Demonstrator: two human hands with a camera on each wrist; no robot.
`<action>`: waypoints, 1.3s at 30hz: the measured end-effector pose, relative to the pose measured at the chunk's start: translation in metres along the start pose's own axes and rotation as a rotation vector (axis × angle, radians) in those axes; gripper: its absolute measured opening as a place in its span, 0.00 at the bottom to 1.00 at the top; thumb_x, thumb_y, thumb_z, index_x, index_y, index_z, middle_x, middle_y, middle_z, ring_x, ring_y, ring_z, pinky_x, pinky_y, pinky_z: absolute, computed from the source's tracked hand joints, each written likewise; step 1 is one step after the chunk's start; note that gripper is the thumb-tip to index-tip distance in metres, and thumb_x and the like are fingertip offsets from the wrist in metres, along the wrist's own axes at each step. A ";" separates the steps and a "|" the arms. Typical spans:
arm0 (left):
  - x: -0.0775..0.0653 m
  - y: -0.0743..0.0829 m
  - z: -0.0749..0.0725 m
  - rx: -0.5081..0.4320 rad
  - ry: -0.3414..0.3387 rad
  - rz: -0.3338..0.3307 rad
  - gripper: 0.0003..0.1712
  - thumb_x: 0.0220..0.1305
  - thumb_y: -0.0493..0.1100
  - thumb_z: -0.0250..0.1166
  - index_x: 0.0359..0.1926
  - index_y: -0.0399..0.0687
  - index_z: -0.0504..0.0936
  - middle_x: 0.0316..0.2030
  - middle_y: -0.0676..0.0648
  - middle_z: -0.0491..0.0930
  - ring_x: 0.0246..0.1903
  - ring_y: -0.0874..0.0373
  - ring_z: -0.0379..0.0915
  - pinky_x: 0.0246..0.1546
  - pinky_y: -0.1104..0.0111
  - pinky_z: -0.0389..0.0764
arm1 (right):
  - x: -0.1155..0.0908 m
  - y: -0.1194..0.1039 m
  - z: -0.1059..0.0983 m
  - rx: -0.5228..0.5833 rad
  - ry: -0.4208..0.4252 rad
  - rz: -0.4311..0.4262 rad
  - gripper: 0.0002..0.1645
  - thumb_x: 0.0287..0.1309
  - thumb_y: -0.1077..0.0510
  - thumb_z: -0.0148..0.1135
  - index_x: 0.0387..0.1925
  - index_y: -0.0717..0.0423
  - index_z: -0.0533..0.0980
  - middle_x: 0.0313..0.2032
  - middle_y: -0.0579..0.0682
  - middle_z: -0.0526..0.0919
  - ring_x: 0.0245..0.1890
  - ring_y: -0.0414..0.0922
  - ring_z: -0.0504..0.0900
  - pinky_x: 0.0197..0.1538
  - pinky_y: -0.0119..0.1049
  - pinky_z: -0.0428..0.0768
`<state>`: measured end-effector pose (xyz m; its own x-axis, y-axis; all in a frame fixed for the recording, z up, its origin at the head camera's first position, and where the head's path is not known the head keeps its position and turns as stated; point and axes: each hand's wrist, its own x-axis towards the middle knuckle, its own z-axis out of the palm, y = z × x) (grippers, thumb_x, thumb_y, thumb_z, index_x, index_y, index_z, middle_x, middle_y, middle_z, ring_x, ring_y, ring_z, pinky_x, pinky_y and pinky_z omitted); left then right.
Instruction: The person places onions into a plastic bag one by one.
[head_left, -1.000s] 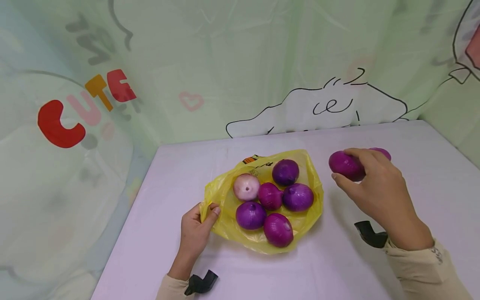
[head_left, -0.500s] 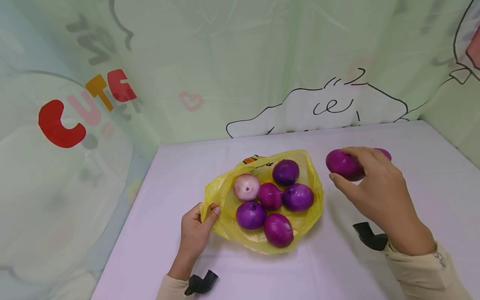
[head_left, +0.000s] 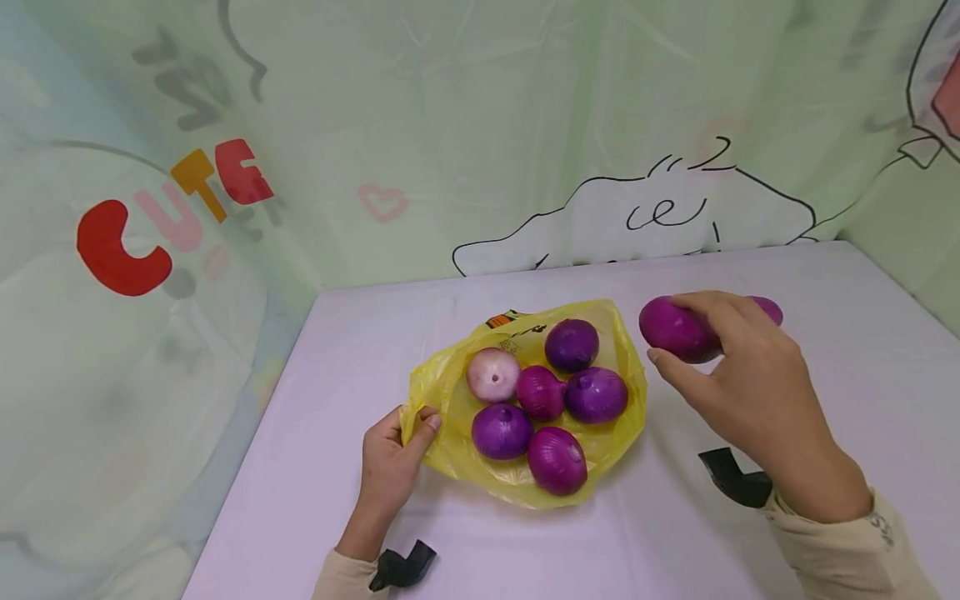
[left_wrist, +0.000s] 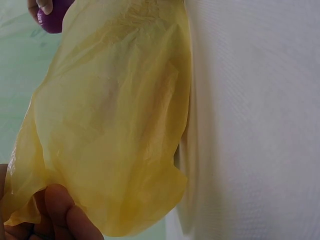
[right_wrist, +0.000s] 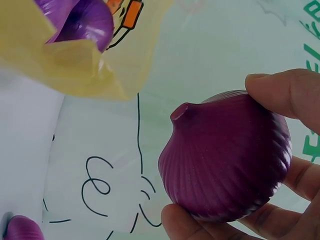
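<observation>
A yellow plastic bag (head_left: 450, 454) lies with its mouth spread on the table, several red onions inside, one of them paler (head_left: 493, 375). My left hand (head_left: 393, 454) pinches the bag's left edge between thumb and fingers; the left wrist view shows the bag's outer side (left_wrist: 115, 110) above those fingertips. To the right of the bag, my right hand (head_left: 750, 379) grips a red onion (head_left: 677, 329) above the table. In the right wrist view thumb and fingers hold this onion (right_wrist: 225, 157) around its sides, its stubby neck pointing away from the palm.
Another red onion (head_left: 767, 308) lies behind my right hand, mostly hidden by it; the right wrist view shows this onion (right_wrist: 24, 229) at the lower left. A pale cloth covers the table (head_left: 315, 500). A printed curtain (head_left: 480, 125) hangs along the back and left side.
My right hand has moved slightly left toward the bag with the red onion in its grip. My left hand and the bag have stayed in place.
</observation>
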<state>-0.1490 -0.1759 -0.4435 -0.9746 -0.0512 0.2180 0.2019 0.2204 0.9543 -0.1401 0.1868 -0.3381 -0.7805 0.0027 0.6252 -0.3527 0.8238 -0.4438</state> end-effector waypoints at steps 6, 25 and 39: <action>0.000 0.000 0.000 -0.003 0.001 0.004 0.06 0.68 0.36 0.71 0.41 0.35 0.87 0.31 0.42 0.83 0.28 0.60 0.77 0.29 0.72 0.81 | 0.001 -0.010 -0.002 -0.002 -0.003 -0.035 0.35 0.45 0.62 0.82 0.57 0.61 0.80 0.55 0.60 0.83 0.50 0.56 0.80 0.42 0.23 0.66; 0.000 0.002 0.000 -0.005 -0.002 -0.009 0.06 0.69 0.37 0.70 0.41 0.35 0.87 0.31 0.42 0.83 0.27 0.60 0.77 0.29 0.72 0.81 | -0.001 -0.029 0.004 0.043 -0.045 -0.056 0.36 0.45 0.61 0.83 0.58 0.61 0.80 0.58 0.63 0.80 0.57 0.62 0.79 0.47 0.64 0.81; 0.000 0.003 0.000 -0.003 -0.005 -0.012 0.07 0.69 0.37 0.70 0.41 0.36 0.87 0.32 0.41 0.84 0.28 0.60 0.77 0.30 0.72 0.82 | -0.006 -0.040 0.012 0.057 -0.097 -0.095 0.38 0.46 0.61 0.83 0.61 0.58 0.79 0.61 0.63 0.79 0.53 0.62 0.83 0.46 0.60 0.84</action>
<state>-0.1480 -0.1755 -0.4409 -0.9774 -0.0488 0.2056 0.1905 0.2170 0.9574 -0.1275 0.1474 -0.3316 -0.7875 -0.1305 0.6024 -0.4538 0.7840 -0.4235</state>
